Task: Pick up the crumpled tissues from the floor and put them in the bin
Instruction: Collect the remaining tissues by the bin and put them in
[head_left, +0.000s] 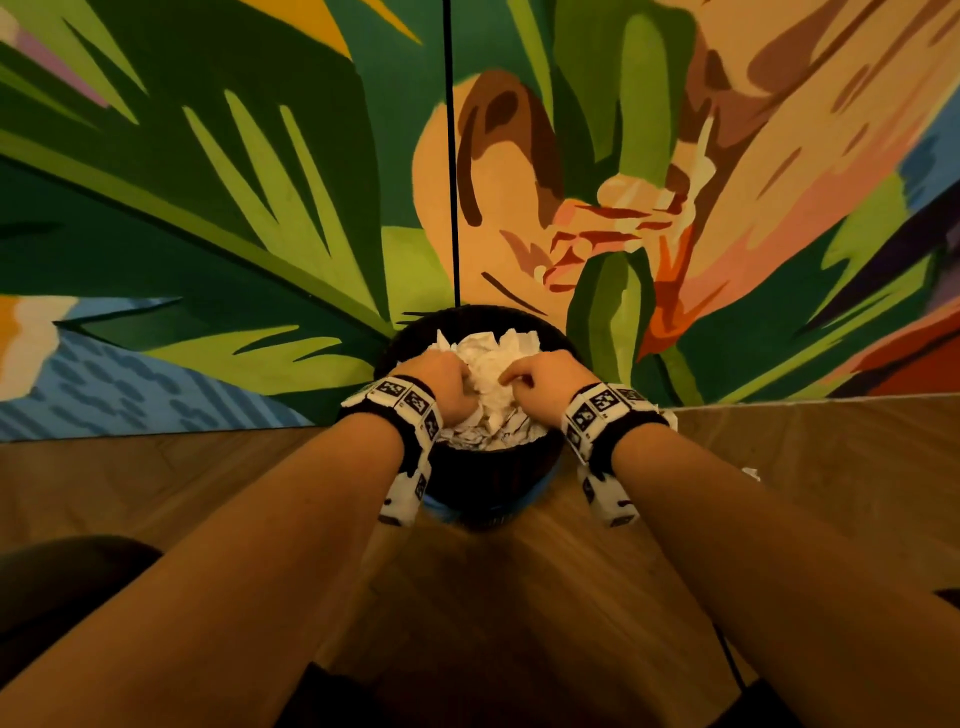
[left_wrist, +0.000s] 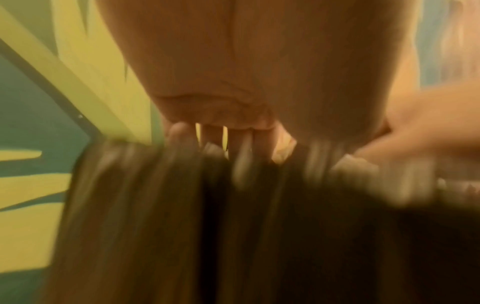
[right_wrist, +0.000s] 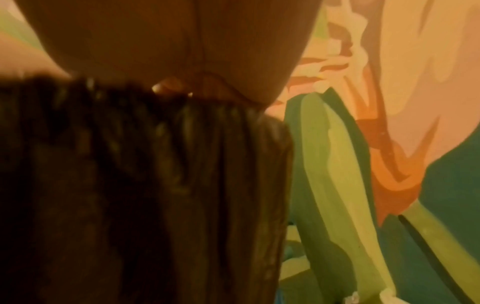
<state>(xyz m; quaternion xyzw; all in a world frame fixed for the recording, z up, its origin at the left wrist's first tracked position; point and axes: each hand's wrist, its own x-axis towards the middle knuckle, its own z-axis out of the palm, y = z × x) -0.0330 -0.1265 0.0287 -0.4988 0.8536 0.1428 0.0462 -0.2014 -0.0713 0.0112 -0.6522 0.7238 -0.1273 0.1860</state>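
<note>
A black ribbed bin (head_left: 488, 480) stands on the wooden floor against the painted wall, heaped with white crumpled tissues (head_left: 491, 353). Both hands are over its mouth. My left hand (head_left: 441, 382) has its fingers dug down into the left of the pile. My right hand (head_left: 540, 374) pinches tissue with curled fingers at the right of the pile. The left wrist view is blurred: fingers (left_wrist: 215, 135) point down behind the bin rim (left_wrist: 155, 185), with my right hand (left_wrist: 428, 133) alongside. The right wrist view shows a curled fingertip (right_wrist: 166, 86) above the dark bin wall (right_wrist: 142, 185).
A colourful mural wall (head_left: 260, 208) rises right behind the bin. A small white tissue scrap (head_left: 750, 474) lies on the floor (head_left: 156, 493) right of my right wrist, and white bits (right_wrist: 351, 297) sit by the wall base. A dark rounded shape (head_left: 67, 577) is at lower left.
</note>
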